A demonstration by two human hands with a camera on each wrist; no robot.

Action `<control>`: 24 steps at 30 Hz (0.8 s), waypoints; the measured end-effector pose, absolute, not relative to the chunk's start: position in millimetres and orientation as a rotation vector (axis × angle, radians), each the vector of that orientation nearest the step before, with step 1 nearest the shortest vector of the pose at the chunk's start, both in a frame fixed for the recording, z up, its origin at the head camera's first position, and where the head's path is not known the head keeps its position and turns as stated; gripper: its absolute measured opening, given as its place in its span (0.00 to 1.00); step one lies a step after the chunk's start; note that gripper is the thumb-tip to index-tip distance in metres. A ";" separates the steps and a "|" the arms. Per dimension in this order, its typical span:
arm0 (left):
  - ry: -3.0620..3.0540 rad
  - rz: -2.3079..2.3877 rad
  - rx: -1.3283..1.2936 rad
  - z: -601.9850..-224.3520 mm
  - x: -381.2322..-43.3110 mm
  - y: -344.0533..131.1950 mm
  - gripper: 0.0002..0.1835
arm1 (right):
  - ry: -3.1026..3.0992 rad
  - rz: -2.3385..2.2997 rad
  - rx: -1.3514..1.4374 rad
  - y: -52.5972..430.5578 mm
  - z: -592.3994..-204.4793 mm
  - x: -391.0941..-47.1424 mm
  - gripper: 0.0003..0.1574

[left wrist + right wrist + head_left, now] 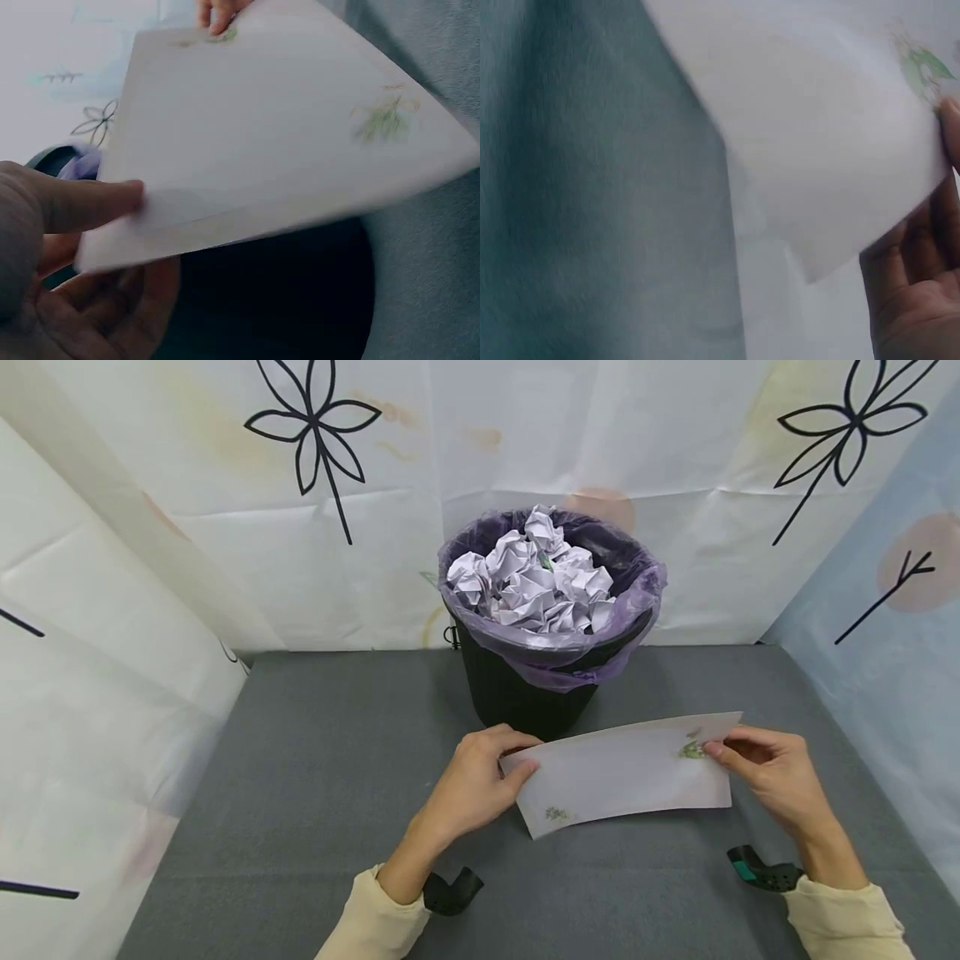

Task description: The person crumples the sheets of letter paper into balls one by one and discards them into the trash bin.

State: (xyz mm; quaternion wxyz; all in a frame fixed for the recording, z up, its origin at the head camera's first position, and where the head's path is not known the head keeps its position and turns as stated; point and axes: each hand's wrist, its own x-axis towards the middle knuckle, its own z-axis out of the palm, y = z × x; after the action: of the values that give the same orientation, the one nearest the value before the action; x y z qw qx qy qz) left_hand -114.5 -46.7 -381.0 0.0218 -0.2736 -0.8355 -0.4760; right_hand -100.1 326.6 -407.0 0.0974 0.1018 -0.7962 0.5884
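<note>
A long white sheet of paper (622,777) with small green plant prints near two corners spans the space between both hands, in front of the bin. My left hand (480,777) pinches its left end, thumb on the printed face and fingers behind, as the left wrist view also shows. At the other end my right hand (772,772) pinches the edge beside the upper green print (926,67), its thumb on top. The sheet (247,127) bows slightly and is held over the grey tabletop.
Behind the paper stands a black bin (517,693) lined with a purple bag (637,602). Several crumpled white paper balls (532,581) fill it near the rim. Pale printed cloth walls (390,568) enclose the grey table (315,760) at the back and sides.
</note>
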 end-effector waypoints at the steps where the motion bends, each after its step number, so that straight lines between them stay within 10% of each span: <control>1: -2.554 -1.539 -0.833 -380.0 -115.3 -50.3 0.09 | -2.304 1.807 0.312 325.6 -407.6 -99.4 0.10; 24: -2.151 -2.015 -0.669 -367.9 -116.0 -120.2 0.09 | -1.665 2.398 0.868 275.0 -382.7 -95.9 0.19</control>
State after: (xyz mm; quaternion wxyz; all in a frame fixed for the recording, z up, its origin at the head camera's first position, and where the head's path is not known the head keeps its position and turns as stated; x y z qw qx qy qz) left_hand -116.0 -120.2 -367.9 0.0597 -0.2210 -0.7104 -0.6656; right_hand -95.9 275.0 -382.7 0.0480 0.2847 -0.5461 0.7864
